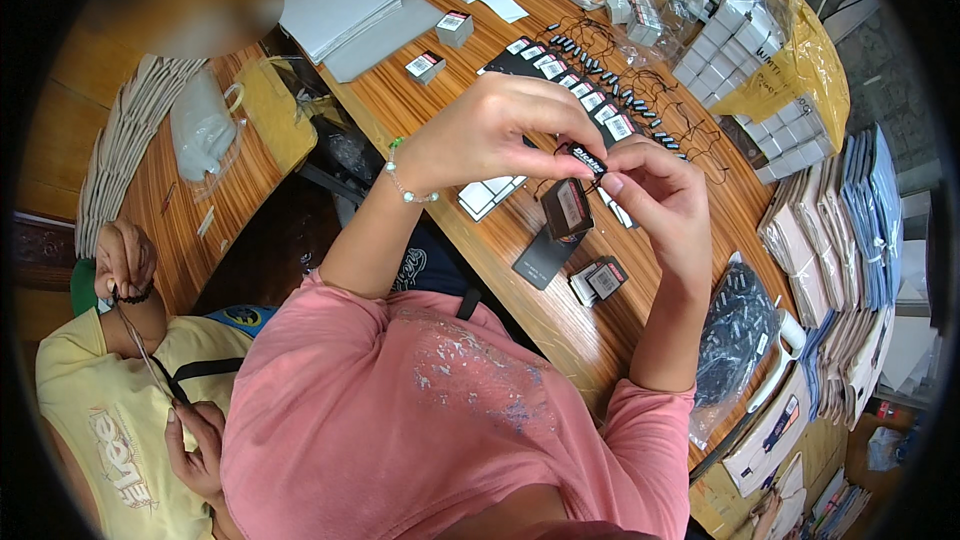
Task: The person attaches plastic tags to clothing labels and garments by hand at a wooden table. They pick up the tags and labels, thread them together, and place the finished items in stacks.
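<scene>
My left hand (530, 125) and my right hand (655, 190) meet over the table's near edge. Both pinch a small black plastic seal tag (585, 160) with white lettering, fingertips pressed on either side of it. A dark hang tag (567, 208) with a printed label hangs just beneath my fingers; how it joins the seal tag is hidden. Under it, a black card (545, 258) lies at the table edge, beside a small stack of tags (597, 280). Beyond my hands, a row of labelled black tags (570, 83) lies overlapped, with several corded black seals (600, 68) alongside.
White paper sheets (338, 12) and small label stacks (424, 67) lie at the left. To the right are a clear bag of black seals (735, 330), a yellow plastic bag (800, 60) and folded garments (815, 230). A co-worker in yellow (130, 430) sits at left, holding a thin cord.
</scene>
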{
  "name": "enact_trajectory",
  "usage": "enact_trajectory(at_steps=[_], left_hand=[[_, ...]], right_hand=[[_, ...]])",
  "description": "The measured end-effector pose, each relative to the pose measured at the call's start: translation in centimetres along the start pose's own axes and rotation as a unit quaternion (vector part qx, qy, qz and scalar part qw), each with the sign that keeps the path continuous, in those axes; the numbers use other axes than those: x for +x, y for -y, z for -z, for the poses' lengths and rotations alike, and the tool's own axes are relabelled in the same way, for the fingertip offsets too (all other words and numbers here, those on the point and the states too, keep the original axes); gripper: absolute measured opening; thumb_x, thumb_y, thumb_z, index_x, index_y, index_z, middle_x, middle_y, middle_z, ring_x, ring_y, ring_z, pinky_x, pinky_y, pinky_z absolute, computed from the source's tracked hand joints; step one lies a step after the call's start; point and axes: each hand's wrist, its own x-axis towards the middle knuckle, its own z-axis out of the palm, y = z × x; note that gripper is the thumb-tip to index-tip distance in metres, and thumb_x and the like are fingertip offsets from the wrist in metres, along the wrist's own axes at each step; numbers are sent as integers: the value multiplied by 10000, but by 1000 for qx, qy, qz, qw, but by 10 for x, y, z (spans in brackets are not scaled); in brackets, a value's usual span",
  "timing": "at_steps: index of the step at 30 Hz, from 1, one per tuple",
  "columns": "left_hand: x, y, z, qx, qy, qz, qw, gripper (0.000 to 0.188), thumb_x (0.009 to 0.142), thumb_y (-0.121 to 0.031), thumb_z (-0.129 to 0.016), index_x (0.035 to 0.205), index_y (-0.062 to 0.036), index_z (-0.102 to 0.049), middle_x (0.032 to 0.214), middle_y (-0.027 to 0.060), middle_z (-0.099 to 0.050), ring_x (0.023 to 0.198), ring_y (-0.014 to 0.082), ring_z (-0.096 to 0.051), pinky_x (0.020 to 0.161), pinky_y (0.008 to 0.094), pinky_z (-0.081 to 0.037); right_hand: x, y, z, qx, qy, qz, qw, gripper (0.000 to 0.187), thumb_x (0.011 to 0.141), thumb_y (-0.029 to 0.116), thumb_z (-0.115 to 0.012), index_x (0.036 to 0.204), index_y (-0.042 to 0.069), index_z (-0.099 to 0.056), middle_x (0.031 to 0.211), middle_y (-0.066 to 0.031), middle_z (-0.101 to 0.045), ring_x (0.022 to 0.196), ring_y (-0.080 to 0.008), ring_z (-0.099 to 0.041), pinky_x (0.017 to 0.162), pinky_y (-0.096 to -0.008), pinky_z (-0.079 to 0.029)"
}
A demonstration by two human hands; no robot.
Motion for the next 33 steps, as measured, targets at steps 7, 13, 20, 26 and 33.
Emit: enact_trajectory(at_steps=[7,13,20,26,33], left_hand=[[-1,-1,3,28,42,23,998,168,637,-101,-710,774,-28,-646,711,67,-614,635,199,-581,557,272,-457],[-4,9,6,1,79,-11,997,183,694,-154,-675,817,-25,-635,756,72,-604,680,211,-576,569,272,-447],[-10,4,14,-48,95,65,992,166,728,-163,-654,828,-32,-632,747,66,-596,666,186,-563,569,268,-442],[-11,3,13,-48,61,36,996,149,714,-156,-668,800,-40,-631,697,62,-575,631,183,-546,550,282,-422],[-20,4,13,-101,15,28,994,170,706,-165,-683,794,-26,-640,715,71,-608,663,182,-566,593,300,-435]], right_hand=[[4,-4,2,-60,-5,3,998,58,719,21,-609,716,-36,-601,730,-63,-585,704,-120,-532,663,-241,-407],[7,-10,7,-84,21,-5,996,37,684,2,-601,681,-33,-588,685,-60,-567,667,-119,-512,623,-239,-381],[9,-13,-5,-25,9,-17,999,19,708,-39,-570,703,-41,-551,711,-31,-506,653,-85,-459,591,-200,-339],[8,-21,-4,-23,-14,-2,1000,51,752,-3,-582,735,-33,-544,731,-18,-514,638,-60,-439,556,-185,-317],[10,-26,-10,-57,-16,20,998,96,810,75,-552,780,-14,-530,736,-29,-520,682,-95,-484,631,-215,-390]])
